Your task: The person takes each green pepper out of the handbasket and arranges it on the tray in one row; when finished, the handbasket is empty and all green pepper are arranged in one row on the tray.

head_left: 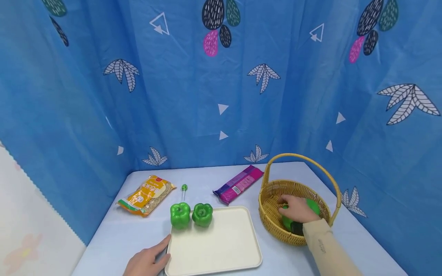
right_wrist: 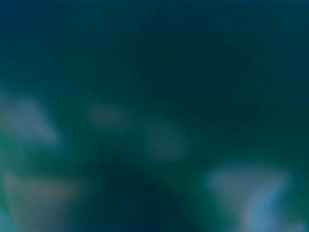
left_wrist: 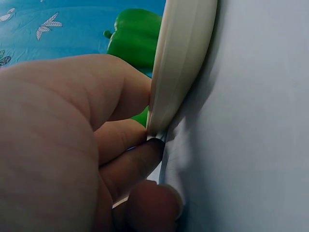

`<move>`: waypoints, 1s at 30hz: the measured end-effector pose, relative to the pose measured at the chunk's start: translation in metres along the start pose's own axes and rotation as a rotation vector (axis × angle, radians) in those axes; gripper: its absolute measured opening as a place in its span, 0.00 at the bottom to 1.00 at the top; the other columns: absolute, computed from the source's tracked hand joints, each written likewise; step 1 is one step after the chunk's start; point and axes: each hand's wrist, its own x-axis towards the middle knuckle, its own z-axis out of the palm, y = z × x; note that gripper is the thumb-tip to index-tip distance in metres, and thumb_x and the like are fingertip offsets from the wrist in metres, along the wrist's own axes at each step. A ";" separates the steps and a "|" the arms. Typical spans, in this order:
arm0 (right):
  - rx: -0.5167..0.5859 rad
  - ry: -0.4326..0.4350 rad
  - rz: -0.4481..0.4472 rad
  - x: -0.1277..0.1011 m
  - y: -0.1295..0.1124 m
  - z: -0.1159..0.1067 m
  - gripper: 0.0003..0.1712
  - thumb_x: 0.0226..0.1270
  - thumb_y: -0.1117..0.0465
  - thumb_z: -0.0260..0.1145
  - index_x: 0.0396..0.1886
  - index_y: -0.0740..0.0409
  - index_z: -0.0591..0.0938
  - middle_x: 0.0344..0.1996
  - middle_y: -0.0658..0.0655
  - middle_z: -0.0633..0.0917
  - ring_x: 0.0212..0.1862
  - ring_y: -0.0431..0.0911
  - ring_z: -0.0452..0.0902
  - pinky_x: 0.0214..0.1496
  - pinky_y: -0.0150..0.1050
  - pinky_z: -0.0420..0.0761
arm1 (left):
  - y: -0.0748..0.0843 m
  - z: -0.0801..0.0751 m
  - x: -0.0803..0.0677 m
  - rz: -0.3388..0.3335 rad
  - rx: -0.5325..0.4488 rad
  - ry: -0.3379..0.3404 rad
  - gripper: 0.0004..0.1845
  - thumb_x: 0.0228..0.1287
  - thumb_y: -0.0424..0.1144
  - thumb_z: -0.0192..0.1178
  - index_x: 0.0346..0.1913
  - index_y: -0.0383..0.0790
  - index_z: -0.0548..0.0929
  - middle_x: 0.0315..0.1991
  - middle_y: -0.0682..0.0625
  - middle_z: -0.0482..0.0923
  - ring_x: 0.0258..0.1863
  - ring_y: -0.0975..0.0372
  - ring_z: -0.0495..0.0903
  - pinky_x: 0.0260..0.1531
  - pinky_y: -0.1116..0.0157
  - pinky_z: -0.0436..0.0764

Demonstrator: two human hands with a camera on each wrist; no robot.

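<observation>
Best gripped by the flanks, likely light, firm and slippery: glossy rounded green object (head_left: 313,206) in round yellow wicker basket (head_left: 272,227) at right, with left hand (head_left: 146,259) spread against cream rectangular tray (head_left: 221,249), hold of right hand (head_left: 297,209) impossible to tell.

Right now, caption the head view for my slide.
Left hand touches the cream tray; right hand reaches into the wicker basket.

We are looking at a curtained-off display nook, not managing to tell which kind of building is surrounding it. Blue leaf-printed curtains (head_left: 193,92) are hanging along the back and 2 sides of 1 pale table (head_left: 134,235), and a floral surface (head_left: 45,226) is showing at far left. Green peppers (head_left: 180,215) and a wicker basket (head_left: 274,231) are lending it a household air.
</observation>
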 end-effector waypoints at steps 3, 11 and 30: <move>-0.011 -0.015 -0.029 0.001 -0.003 0.002 0.16 0.55 0.59 0.65 0.45 0.51 0.81 0.41 0.50 0.82 0.36 0.42 0.75 0.35 0.39 0.77 | 0.001 0.000 -0.003 -0.034 -0.036 -0.003 0.40 0.56 0.68 0.52 0.67 0.47 0.67 0.53 0.47 0.78 0.44 0.55 0.80 0.39 0.51 0.79; 0.022 0.024 -0.062 0.003 -0.010 0.006 0.16 0.60 0.60 0.62 0.48 0.53 0.80 0.43 0.50 0.82 0.47 0.50 0.77 0.51 0.52 0.74 | 0.000 -0.002 -0.004 -0.073 -0.029 -0.006 0.40 0.55 0.67 0.54 0.67 0.48 0.67 0.41 0.52 0.81 0.32 0.60 0.76 0.31 0.55 0.77; 0.057 0.095 -0.074 0.006 -0.003 0.007 0.19 0.66 0.46 0.58 0.49 0.51 0.80 0.52 0.57 0.76 0.55 0.55 0.71 0.52 0.58 0.72 | 0.000 -0.002 0.002 -0.019 -0.018 -0.021 0.39 0.59 0.66 0.50 0.68 0.45 0.65 0.41 0.50 0.82 0.32 0.60 0.80 0.29 0.54 0.79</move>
